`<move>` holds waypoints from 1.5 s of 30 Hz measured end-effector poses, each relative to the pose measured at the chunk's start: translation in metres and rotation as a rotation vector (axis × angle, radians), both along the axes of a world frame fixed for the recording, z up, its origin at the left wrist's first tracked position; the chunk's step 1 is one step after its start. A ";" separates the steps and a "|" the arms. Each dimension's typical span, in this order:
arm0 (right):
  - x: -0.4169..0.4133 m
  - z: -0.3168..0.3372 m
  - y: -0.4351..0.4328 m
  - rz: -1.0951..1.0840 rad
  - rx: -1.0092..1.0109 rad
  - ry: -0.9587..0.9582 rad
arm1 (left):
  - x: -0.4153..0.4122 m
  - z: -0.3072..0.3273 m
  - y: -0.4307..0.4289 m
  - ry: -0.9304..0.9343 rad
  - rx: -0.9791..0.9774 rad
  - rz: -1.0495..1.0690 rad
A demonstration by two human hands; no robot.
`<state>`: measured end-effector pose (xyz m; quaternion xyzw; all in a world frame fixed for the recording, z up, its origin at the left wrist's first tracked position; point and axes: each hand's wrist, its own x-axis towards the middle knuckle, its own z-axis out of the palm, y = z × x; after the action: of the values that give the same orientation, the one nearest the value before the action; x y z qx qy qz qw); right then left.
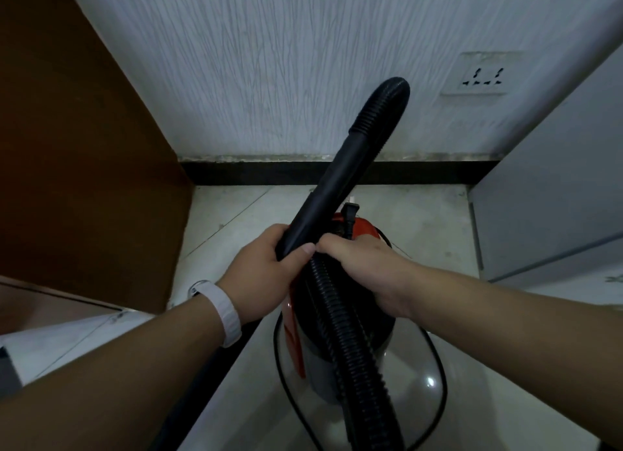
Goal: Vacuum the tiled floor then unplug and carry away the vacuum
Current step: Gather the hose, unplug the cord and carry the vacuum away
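A red and grey canister vacuum [318, 366] hangs or stands just below me over the pale tiled floor [242, 221]. My left hand [266, 265], with a white watch on the wrist, grips the smooth black wand [333, 184], which points up towards the wall. My right hand [364, 265] is closed over the vacuum's top, where the handle is hidden under it, and holds the black power plug [349, 216] upright. The ribbed black hose [350, 346] runs down across the body. A thin black cord [283, 383] loops around the vacuum. The wall socket [482, 76] holds no plug.
A brown wooden panel [77, 147] closes the left side. A grey cabinet side [553, 197] stands on the right. A white textured wall [286, 62] with a black skirting [263, 172] is straight ahead, leaving a narrow floor strip between.
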<state>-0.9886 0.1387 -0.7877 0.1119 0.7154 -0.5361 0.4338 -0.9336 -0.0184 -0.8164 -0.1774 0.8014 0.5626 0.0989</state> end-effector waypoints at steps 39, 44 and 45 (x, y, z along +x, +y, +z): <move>0.062 0.518 -0.032 -0.044 0.053 0.145 | 0.061 0.522 -0.013 0.171 -0.036 0.065; 0.076 0.617 -0.036 -0.011 0.008 0.205 | 0.077 0.621 -0.015 0.221 -0.034 0.108; 0.078 0.637 -0.035 0.000 -0.005 0.221 | 0.080 0.642 -0.014 0.234 -0.048 0.123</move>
<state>-0.9101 0.1032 -0.1504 0.0510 0.7577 -0.5469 0.3523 -0.8540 -0.0326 -0.1745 -0.1618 0.8082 0.5652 -0.0341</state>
